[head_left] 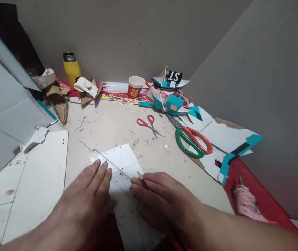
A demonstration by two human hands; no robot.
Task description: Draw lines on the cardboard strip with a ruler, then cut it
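In the head view, a white sheet (129,153) with drawn lines lies in front of me. A clear ruler (116,167) crosses it at a slant. My left hand (87,190) rests flat, its outstretched fingertips pressing along the ruler's near side. Between the fingers of my right hand (168,198) is a pencil (144,181) with a red and black body, its tip pointing up and away from me. That hand's fingertips touch the sheet at the ruler's right end. The lower part of the sheet runs between my hands in shadow.
Beyond the sheet are small red-handled scissors (150,124) and large scissors (190,142) with green and orange handles. A paper cup (135,88), cardboard boats (169,103), a yellow bottle (71,71) and thin sticks stand or lie farther back. A marked board (46,167) lies left.
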